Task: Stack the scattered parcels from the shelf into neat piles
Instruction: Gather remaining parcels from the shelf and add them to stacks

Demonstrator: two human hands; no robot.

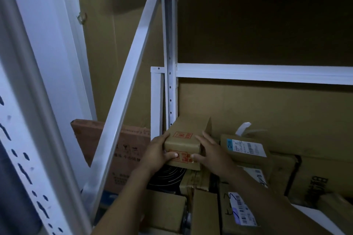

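— Status on the grip?

— Both hands clamp the long brown cardboard parcel with red stamps (186, 144). My left hand (157, 153) wraps its left side, thumb across the near end face. My right hand (211, 153) presses flat along the right side, thumb also on the end face. Fingers closed snug against the cardboard, nothing else in either hand.

— Where does it sit?

— Far left corner of the lower bay, hard by the white perforated steel upright (170, 89). Its near end overhangs a dark box with pale curved lines (166, 176). The far end is hidden from me, so I cannot tell whether it is fully seated.

— Which step, by your reckoning?

— Placing, I judge: squaring this one into the corner as part of a pile. Could equally be a lift; the view does not settle it.

— What's around?

— Loose jumble. A brown carton with a white-and-blue shipping label (246, 148) lies tilted just beside my right hand. Another labelled carton (239, 209) lies nearer me, lower down.

— Next move?

— Likely push it flush to the upright, level it, let go, then take the tilted labelled carton. Watch the overhang; it may tip.
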